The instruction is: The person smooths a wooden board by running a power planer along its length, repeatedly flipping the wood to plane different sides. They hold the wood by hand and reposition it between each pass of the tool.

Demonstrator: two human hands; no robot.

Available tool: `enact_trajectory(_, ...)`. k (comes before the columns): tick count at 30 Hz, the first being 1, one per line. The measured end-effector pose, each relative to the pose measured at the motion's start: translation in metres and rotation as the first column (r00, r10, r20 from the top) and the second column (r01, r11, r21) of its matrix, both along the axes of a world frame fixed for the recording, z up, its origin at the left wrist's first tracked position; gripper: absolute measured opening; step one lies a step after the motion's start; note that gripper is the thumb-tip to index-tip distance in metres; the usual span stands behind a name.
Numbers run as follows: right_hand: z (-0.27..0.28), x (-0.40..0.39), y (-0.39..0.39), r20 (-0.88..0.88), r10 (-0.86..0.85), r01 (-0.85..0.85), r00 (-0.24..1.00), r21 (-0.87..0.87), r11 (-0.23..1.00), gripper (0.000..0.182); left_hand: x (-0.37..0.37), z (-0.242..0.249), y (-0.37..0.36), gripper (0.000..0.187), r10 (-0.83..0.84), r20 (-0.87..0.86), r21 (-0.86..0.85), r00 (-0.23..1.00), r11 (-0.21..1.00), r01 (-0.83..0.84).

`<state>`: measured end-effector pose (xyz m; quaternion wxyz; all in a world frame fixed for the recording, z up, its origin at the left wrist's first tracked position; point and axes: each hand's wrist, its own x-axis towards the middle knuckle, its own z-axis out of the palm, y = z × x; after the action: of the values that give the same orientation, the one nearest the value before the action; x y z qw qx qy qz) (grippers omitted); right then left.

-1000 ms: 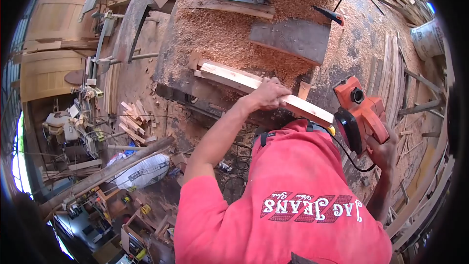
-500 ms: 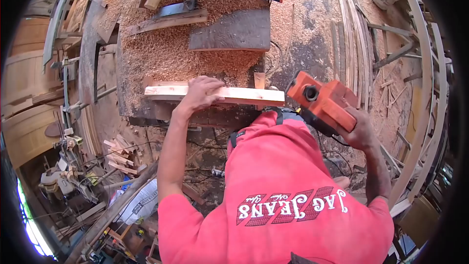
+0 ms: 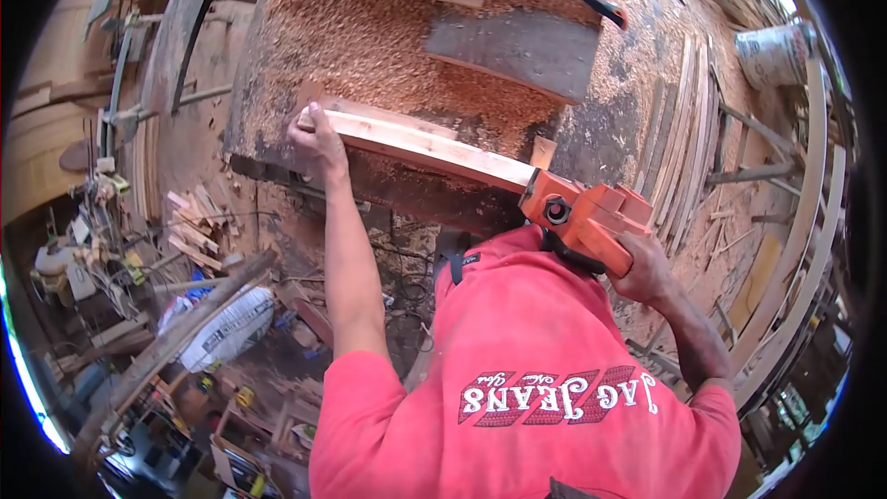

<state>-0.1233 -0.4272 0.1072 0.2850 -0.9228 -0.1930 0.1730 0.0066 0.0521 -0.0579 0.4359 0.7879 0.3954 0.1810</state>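
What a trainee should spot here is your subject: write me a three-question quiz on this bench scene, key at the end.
1. True or false: the right hand holds the orange planer at one end of the board.
2. Where is the left hand? A) on the board's end away from the planer; B) on a white bucket; C) on the planer's cord.
3. Fill in: the workbench under the board is covered with wood ____.
Key: 1 true; 2 A; 3 shavings.

Woodworking shop: shavings (image 3: 370, 46), stacked laths (image 3: 684, 129)
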Motion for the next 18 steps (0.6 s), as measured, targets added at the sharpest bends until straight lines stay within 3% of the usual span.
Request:
enact_trajectory(3, 0.004, 0.016, 0.034, -0.081, 0.029, -0.031, 0.996, -0.02, 0.999, 0.023, 0.0, 0.0, -0.006, 0.063, 0.044, 0.002, 0.098, 0.999, 0.994, -0.044)
enact_trajectory(4, 0.001, 0.021, 0.045, -0.09, 0.047, -0.05, 0.995, -0.03, 0.998, 0.023, 0.003, -0.004, -0.003, 0.06, 0.044, 0.037, 0.026, 0.998, 0.999, -0.045)
enact_trajectory(6, -0.007, 0.03, 0.066, -0.152, 0.047, -0.051, 0.987, -0.028, 0.998, 0.042, 0.007, -0.008, -0.002, 0.057, 0.062, 0.113, -0.109, 0.992, 0.993, -0.05)
enact_trajectory(10, -0.002, 0.055, 0.126, -0.098, 0.054, -0.049, 0.994, 0.057, 0.997, 0.028, 0.005, -0.014, 0.003, 0.051, 0.016, 0.109, 0.065, 0.994, 0.998, -0.023)
enact_trajectory(11, -0.002, 0.061, 0.14, -0.095, 0.073, -0.069, 0.993, 0.052, 0.996, 0.028, 0.003, -0.016, 0.006, 0.051, -0.012, 0.06, 0.206, 0.998, 0.979, -0.001)
enact_trajectory(12, -0.001, 0.065, 0.152, -0.094, 0.08, -0.075, 0.992, 0.051, 0.996, 0.024, 0.002, -0.013, 0.009, 0.051, 0.008, 0.062, 0.203, 0.998, 0.979, -0.021)
enact_trajectory(14, 0.0, 0.074, 0.178, -0.091, 0.109, -0.105, 0.99, 0.05, 0.993, 0.021, 0.003, -0.001, 0.022, 0.054, -0.064, 0.179, -0.26, 0.982, 0.959, 0.111)
enact_trajectory(16, 0.0, 0.082, 0.206, -0.107, 0.068, -0.065, 0.992, 0.025, 0.998, 0.023, -0.004, -0.012, 0.045, 0.048, -0.071, 0.235, -0.318, 0.969, 0.937, 0.146)
enact_trajectory(18, -0.005, 0.092, 0.231, -0.098, 0.081, -0.078, 0.992, 0.034, 0.996, 0.021, -0.012, -0.016, 0.066, 0.04, 0.092, 0.481, -0.464, 0.872, 0.87, 0.165)
